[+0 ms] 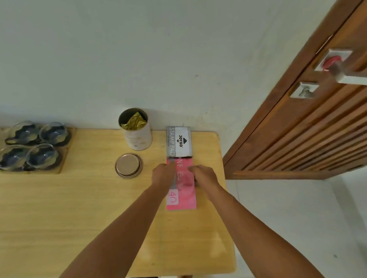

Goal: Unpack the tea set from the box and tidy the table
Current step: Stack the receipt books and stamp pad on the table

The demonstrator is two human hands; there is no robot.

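Note:
A flat pink packet lies on the wooden table near its right edge. My left hand grips the packet's left side and my right hand grips its right side. Just beyond the packet, touching its far end, lies a grey stamp pad box. Several glass tea cups with dark bases stand on a wooden tray at the far left. An open white tea canister holding a gold foil bag stands by the wall. Its round gold lid lies in front of it.
A white wall runs behind the table. A brown slatted wooden door with a handle stands open at the right, close to the table's right corner. My legs show below the table's near edge.

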